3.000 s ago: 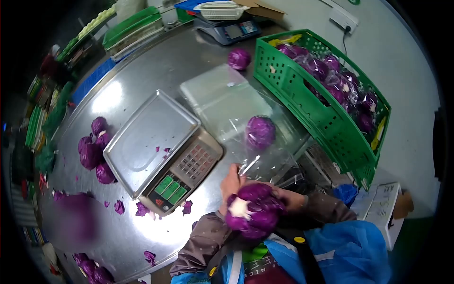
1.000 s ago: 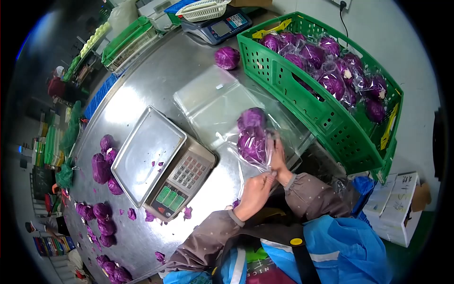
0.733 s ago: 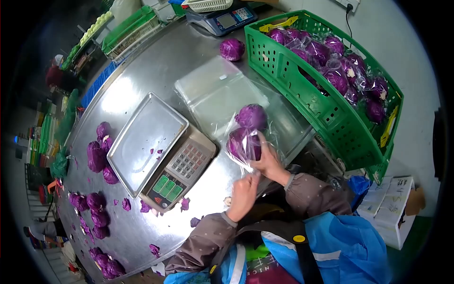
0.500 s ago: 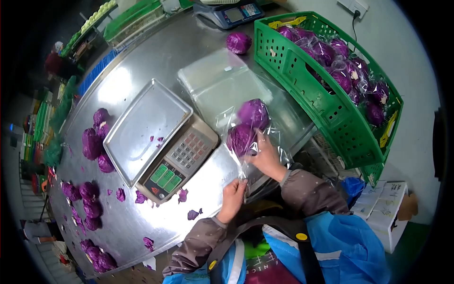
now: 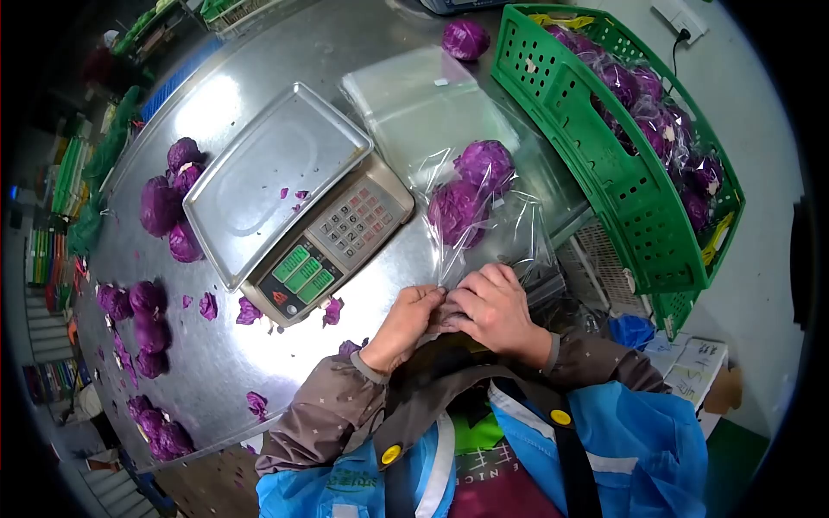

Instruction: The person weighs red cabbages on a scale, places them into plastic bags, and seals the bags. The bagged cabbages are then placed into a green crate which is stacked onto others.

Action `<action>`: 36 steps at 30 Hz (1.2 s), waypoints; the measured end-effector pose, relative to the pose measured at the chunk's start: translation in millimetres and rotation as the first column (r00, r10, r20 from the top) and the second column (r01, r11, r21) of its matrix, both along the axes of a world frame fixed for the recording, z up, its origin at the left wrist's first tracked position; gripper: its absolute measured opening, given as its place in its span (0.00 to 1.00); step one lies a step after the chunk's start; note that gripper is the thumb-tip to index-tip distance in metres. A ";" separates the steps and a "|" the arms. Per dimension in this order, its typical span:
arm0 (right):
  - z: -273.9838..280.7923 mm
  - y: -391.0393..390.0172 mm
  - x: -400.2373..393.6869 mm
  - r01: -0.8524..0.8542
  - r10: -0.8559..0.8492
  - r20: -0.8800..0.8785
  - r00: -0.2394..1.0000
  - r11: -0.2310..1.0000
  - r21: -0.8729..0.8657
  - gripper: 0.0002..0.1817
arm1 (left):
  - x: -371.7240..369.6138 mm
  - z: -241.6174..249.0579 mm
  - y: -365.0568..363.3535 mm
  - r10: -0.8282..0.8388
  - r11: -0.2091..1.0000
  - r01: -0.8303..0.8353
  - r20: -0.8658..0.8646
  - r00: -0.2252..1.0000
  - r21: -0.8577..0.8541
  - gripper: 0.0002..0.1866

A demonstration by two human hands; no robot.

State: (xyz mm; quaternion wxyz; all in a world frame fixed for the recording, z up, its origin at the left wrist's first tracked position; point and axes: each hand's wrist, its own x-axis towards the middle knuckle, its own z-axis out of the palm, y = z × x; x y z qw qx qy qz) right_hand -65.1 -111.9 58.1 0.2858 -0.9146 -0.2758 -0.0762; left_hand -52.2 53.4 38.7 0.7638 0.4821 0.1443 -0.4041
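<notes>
Two red cabbages (image 5: pixel 458 213) lie inside a clear plastic bag (image 5: pixel 523 220) at the table's near edge. My left hand (image 5: pixel 404 325) pinches the bag's gathered opening on the side toward me. Close beside it, my right hand (image 5: pixel 492 309) has its fingers closed on the same opening, the knuckles bent. The fingertips of both hands nearly meet, and the folds of plastic between them are partly hidden. Just beyond the bagged cabbages lies a stack of flat clear bags (image 5: pixel 423 99).
A scale (image 5: pixel 337 233) with a steel tray (image 5: pixel 276 181) stands left of the bag. Loose red cabbages (image 5: pixel 161 205) and leaf scraps lie on the steel table (image 5: pixel 233 380). At right is a green crate (image 5: pixel 596 147) of bagged cabbages. A single cabbage (image 5: pixel 465 40) sits at the back.
My right hand has left the cabbages and come down to the bag's opening beside my left hand. The view has shifted a little, and the bagged cabbages still rest on the table.
</notes>
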 end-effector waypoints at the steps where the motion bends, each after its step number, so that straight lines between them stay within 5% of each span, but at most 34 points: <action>1: 0.8 1.3 -0.3 -0.021 0.023 0.055 0.998 0.999 -0.026 0.12 | -0.2 2.0 -0.2 0.009 1.000 -0.009 -0.034 0.999 0.009 0.12; 10: -7.1 -0.1 -4.7 -0.114 0.135 0.227 0.964 0.988 -0.105 0.06 | -1.1 6.5 -3.6 -0.007 0.994 0.002 0.042 0.999 0.110 0.14; 12: -9.1 -32.6 -30.7 -0.176 0.203 0.123 0.971 0.964 -0.200 0.07 | -2.4 3.6 -1.7 0.013 0.992 -0.020 0.052 0.999 0.126 0.14; 15: -32.8 -147.9 -99.4 -0.297 0.139 -0.350 0.926 0.840 -0.454 0.12 | 6.2 -6.1 17.3 -0.007 0.995 -0.009 0.162 0.987 0.102 0.13; 16: -89.8 -228.4 -151.6 -0.422 0.082 -0.528 0.845 0.710 -0.564 0.24 | 8.1 -6.4 22.4 -0.158 0.983 0.133 0.219 0.963 0.124 0.14; 17: -126.4 -292.4 -212.8 -0.149 -0.342 -0.374 0.862 0.534 -0.832 0.30 | 11.9 -7.0 27.9 -0.304 0.950 0.271 0.271 0.913 0.152 0.14; 18: -113.4 -293.1 -205.8 -0.142 -0.349 -0.367 0.862 0.528 -0.837 0.30 | 19.2 -10.4 36.6 -0.378 0.924 0.373 0.320 0.869 0.081 0.15; 20: -64.9 -273.9 -178.1 -0.148 -0.148 -0.211 0.966 0.354 -0.923 0.37 | 33.2 -20.8 54.0 -0.413 0.893 0.279 0.397 0.820 0.352 0.20; 22: -21.4 -211.2 -87.7 0.040 -0.531 -0.606 0.593 0.771 -0.636 0.37 | 37.6 -27.1 45.5 -0.458 0.713 -0.157 0.623 0.634 0.683 0.30; 23: -12.8 -187.1 -57.7 0.247 -0.421 -0.406 0.811 0.876 -0.415 0.38 | 33.5 -30.6 33.3 -0.538 0.524 -0.471 0.704 0.464 0.710 0.35; 24: -7.5 -170.1 -28.5 0.308 -0.374 -0.128 0.918 0.880 -0.362 0.37 | 34.3 -39.8 21.2 -0.633 0.493 -0.600 0.733 0.250 0.630 0.40; 25: -9.8 -162.9 -5.5 0.280 -0.307 -0.024 0.951 0.897 -0.342 0.36 | 30.3 -40.0 7.8 -0.656 0.520 -0.547 0.717 0.236 0.656 0.39; 27: -11.6 -148.9 26.0 0.247 -0.232 0.085 0.969 0.916 -0.316 0.35 | 26.6 -31.5 -5.5 -0.687 0.662 -0.399 0.727 0.016 0.634 0.34; 29: -7.9 -134.9 48.2 -0.043 0.095 0.190 0.977 0.964 -0.263 0.26 | 34.3 -28.1 -15.2 -0.737 0.652 -0.296 0.676 -0.028 0.698 0.24; 31: -18.6 -127.6 66.1 -0.067 0.101 0.190 0.977 0.982 -0.177 0.20 | 45.7 -31.9 -12.2 -0.723 0.666 -0.292 0.690 -0.026 0.686 0.17; 33: -22.2 -118.7 79.7 -0.088 0.104 0.185 0.977 0.992 -0.090 0.14 | 58.1 -29.2 -7.1 -0.583 0.768 -0.147 0.775 0.243 0.624 0.13; 35: -9.2 -106.7 95.1 0.273 -0.133 -0.312 0.941 0.844 0.463 0.06 | 64.0 -9.3 0.0 -0.330 0.858 -0.232 0.839 0.434 0.458 0.15; 36: 1.1 -106.2 105.5 0.291 -0.192 -0.233 0.953 0.792 0.536 0.05 | 71.0 5.6 7.4 -0.117 0.921 -0.261 0.846 0.520 0.288 0.20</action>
